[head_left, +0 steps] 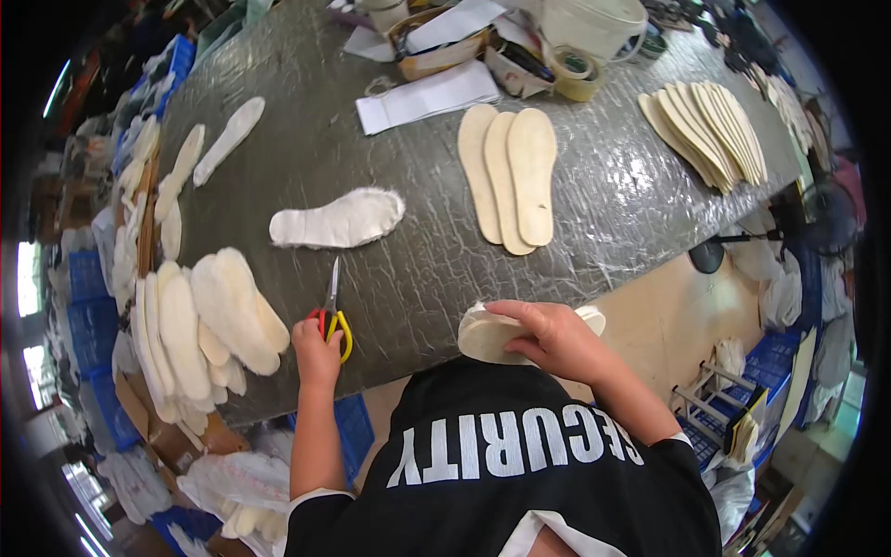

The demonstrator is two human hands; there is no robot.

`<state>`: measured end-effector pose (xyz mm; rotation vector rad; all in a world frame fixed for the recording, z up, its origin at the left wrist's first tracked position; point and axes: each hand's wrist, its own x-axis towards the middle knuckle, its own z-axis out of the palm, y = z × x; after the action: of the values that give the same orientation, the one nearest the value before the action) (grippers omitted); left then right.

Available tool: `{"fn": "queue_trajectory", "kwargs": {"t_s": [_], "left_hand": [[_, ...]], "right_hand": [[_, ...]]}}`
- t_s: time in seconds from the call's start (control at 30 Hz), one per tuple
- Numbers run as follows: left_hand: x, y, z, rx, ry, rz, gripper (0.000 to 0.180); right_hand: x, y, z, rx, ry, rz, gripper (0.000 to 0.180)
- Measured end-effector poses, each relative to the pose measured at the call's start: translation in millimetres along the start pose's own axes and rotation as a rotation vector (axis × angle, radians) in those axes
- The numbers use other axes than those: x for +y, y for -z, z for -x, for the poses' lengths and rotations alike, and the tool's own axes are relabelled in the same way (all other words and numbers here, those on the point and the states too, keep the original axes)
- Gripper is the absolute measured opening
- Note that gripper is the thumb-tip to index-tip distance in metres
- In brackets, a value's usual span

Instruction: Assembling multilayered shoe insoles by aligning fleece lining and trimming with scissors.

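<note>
At the table's near edge, my left hand is closed on the handles of a pair of scissors with red and yellow grips. Its blades point away from me over the dark table. Close to my body, my right hand grips a small stack of cream insoles, thumb on one side and fingers over the other. How many layers it holds is hard to tell. Beyond the scissors lies a single fluffy white insole. Three overlapping cream insoles rest farther off, toward the middle.
Fleecy insoles are heaped along the left edge, with thinner ones behind. A fanned row of insoles lies at the far right. White paper strips, a cluttered box, tape and a clear tub occupy the back.
</note>
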<state>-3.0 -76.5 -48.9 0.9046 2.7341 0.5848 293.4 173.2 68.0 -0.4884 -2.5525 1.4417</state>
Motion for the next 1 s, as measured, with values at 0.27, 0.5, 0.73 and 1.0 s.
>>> {"fn": "queue_trajectory", "kwargs": {"t_s": [0.27,0.5,0.73,1.0], "left_hand": [[113,5,11,-0.613,-0.268,0.954,0.027],[90,-46,22,-0.711,0.211,1.435,0.026],[81,-55,16,-0.498,0.181,1.179,0.014],[102,-41,22,-0.359,0.19,1.309,0.031]], "right_hand": [[25,-36,-40,-0.217,-0.086,-0.024,0.063],[51,-64,-74,-0.334,-0.122,-0.057,0.069],[65,-85,-85,-0.293,-0.108,0.078,0.064],[51,-81,-101,-0.324,-0.18,-0.118,0.039]]}}
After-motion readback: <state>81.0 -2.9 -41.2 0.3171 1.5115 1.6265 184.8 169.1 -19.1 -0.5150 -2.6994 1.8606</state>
